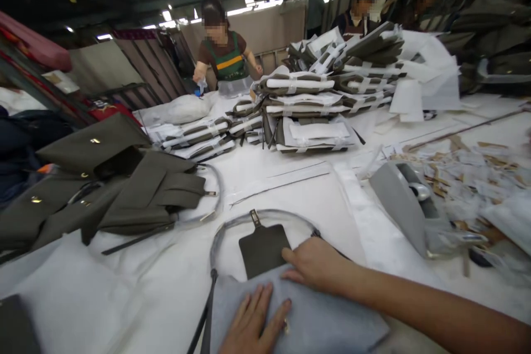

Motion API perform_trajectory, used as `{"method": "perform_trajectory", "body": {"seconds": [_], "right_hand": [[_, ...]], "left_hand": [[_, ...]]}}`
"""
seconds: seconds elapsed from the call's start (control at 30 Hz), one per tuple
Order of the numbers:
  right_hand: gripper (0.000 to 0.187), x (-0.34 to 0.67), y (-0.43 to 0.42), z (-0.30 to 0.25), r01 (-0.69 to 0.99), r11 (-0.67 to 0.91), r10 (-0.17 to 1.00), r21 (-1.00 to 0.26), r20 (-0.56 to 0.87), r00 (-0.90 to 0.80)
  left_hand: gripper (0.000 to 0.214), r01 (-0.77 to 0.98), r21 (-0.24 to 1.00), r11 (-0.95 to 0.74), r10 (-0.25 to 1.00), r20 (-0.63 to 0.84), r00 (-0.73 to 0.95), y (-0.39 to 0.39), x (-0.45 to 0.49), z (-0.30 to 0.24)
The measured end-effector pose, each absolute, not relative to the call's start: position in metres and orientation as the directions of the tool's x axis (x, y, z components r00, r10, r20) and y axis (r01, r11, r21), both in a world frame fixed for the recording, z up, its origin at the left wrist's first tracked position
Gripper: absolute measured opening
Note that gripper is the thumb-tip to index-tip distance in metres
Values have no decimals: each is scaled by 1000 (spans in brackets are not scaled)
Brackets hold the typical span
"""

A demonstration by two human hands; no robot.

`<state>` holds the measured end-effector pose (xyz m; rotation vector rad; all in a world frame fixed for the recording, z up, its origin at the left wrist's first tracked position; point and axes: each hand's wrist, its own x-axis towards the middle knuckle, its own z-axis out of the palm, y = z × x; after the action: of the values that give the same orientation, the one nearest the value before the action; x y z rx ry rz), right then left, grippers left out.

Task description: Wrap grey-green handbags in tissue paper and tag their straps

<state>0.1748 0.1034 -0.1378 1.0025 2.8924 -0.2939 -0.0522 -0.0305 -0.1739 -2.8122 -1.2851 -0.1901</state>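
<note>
A thin grey-blue wrapping sheet (332, 310) lies over a dark handbag in front of me. Above the sheet's top edge shows the bag's dark olive tab (263, 249), with a metal clasp at its tip. The bag's handle (269, 213), looped beyond the tab, is covered in clear plastic. My left hand (255, 321) rests flat on the sheet, fingers stretched, beside a small gold metal piece (286, 325). At the sheet's top edge, against the tab, my right hand (317, 265) has thumb and forefinger closed on the sheet; its other fingers are curled and partly hidden.
Dark olive bags (136, 188) are heaped on the left. Stacked bags with white padding (307, 105) stand at the table's middle. A grey tape dispenser (398, 204) sits at right near paper scraps (468, 177). A person in a green apron (228, 61) stands across the table.
</note>
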Motion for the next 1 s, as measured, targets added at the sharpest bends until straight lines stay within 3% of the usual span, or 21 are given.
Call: {"method": "perform_trajectory", "body": {"seconds": [0.07, 0.2, 0.33, 0.5, 0.7, 0.87, 1.0], "right_hand": [[43, 174, 104, -136, 619, 768, 603, -163, -140, -785], [45, 176, 101, -138, 623, 763, 602, -174, -160, -782], [42, 179, 100, -137, 575, 794, 578, -199, -49, -815], [38, 182, 97, -121, 464, 846, 494, -263, 57, -867], [75, 204, 51, -124, 400, 866, 446, -300, 103, -889], [73, 216, 37, -144, 414, 854, 474, -316, 144, -869], [57, 218, 40, -142, 400, 854, 481, -332, 211, -851]], "left_hand": [[83, 790, 61, -609, 793, 62, 606, -36, -47, -159], [79, 858, 162, -488, 864, -45, 501, -46, -36, -139], [74, 869, 161, -467, 873, -72, 482, -48, -31, -137], [71, 862, 145, -486, 866, -49, 497, -48, -31, -137], [70, 855, 115, -506, 859, -24, 512, -49, -33, -139], [74, 824, 65, -563, 827, 43, 561, -48, -37, -145], [73, 812, 3, -584, 807, 104, 581, -45, -41, -154]]}}
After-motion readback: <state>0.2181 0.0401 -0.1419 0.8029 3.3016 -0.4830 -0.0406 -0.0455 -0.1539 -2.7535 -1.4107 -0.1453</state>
